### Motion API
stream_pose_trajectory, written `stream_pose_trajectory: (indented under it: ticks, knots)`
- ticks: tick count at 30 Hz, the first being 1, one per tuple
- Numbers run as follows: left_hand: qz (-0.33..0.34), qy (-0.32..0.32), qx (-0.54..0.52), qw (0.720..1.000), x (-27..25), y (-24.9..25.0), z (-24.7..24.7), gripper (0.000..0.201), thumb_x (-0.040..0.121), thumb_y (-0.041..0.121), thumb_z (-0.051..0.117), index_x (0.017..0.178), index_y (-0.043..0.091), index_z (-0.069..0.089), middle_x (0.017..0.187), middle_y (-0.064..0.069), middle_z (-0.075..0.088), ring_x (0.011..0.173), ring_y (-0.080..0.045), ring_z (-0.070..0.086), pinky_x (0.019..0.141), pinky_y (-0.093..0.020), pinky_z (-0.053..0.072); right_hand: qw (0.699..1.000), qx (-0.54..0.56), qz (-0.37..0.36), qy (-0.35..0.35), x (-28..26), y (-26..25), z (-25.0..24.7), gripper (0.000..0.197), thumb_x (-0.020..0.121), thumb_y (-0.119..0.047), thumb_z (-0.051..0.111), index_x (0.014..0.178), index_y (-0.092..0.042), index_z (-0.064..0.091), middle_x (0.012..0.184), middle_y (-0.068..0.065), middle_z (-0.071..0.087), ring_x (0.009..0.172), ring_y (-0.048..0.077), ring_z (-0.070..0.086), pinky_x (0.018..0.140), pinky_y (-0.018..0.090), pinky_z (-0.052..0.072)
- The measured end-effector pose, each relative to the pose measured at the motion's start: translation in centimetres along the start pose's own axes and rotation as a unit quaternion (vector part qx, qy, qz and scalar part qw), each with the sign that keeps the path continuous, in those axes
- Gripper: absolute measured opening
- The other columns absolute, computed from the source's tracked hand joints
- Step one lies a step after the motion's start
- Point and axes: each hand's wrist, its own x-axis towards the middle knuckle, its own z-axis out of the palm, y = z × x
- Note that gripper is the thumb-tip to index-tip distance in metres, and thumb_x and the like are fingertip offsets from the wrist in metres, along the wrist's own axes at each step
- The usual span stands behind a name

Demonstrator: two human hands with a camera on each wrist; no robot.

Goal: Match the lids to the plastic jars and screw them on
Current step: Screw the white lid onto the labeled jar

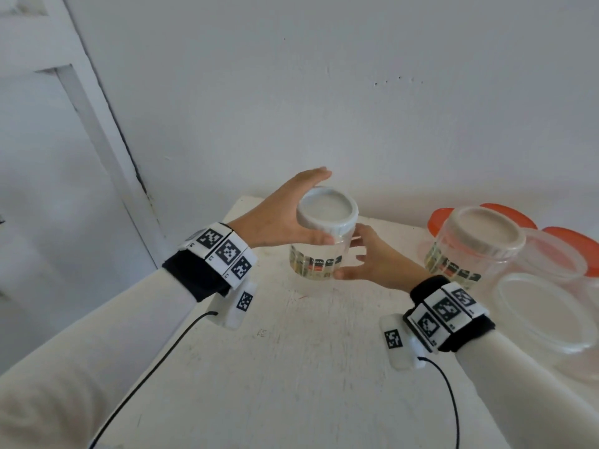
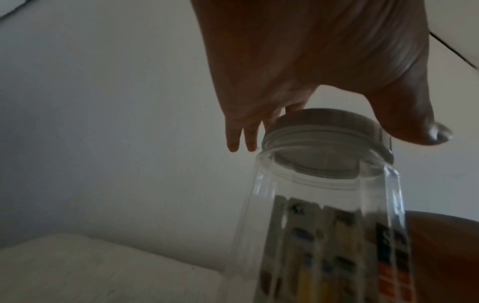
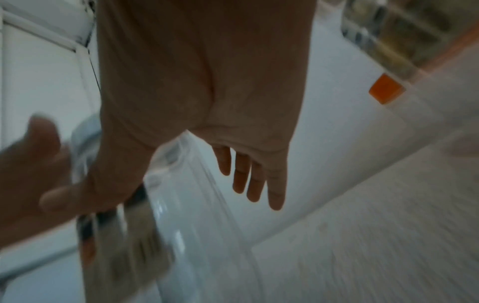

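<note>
The white lid (image 1: 327, 209) of a clear labelled jar (image 1: 316, 264) is being gripped from the side by the left hand (image 1: 282, 218), thumb and fingers spread round its rim. The jar's body is being touched by the right hand (image 1: 366, 257), its fingers extended and loosely open. The jar is being kept upright on the white table (image 1: 291, 367); a second lidded jar (image 1: 466, 251) is standing well apart to its right, with orange lids (image 1: 437, 218) behind.

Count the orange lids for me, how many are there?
3, all at the table's far right behind the jars: one left, one middle, one right. More may be hidden.
</note>
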Motion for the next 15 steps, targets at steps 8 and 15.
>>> stream_pose_trajectory:
  ticks: [8,15]
  knots:
    - [-0.101,0.073,-0.216,0.968,-2.0,-2.8,4.0,0.125,0.055,0.033,0.088,0.148,0.023,0.006,0.144,0.013,0.026,0.13,-0.004,0.029,0.107,-0.031,0.032,0.989,-0.104,-0.093,0.041,-0.8,-7.9,-5.4,0.081,0.068,-0.045,0.07,0.137,-0.022,0.035,0.138,-0.004,0.037,0.121,0.009,0.041,0.099,0.027,0.039]
    - [-0.112,0.126,-0.271,0.948,-2.3,-3.7,6.3,0.103,0.044,0.052,0.081,0.132,0.026,0.036,0.127,0.008,0.051,0.119,-0.007,0.049,0.097,-0.034,0.046,0.94,-0.319,-0.098,-0.074,1.4,-11.0,-4.3,0.084,0.076,-0.043,0.072,0.145,-0.029,0.026,0.144,-0.005,0.036,0.128,0.014,0.036,0.104,0.028,0.031]
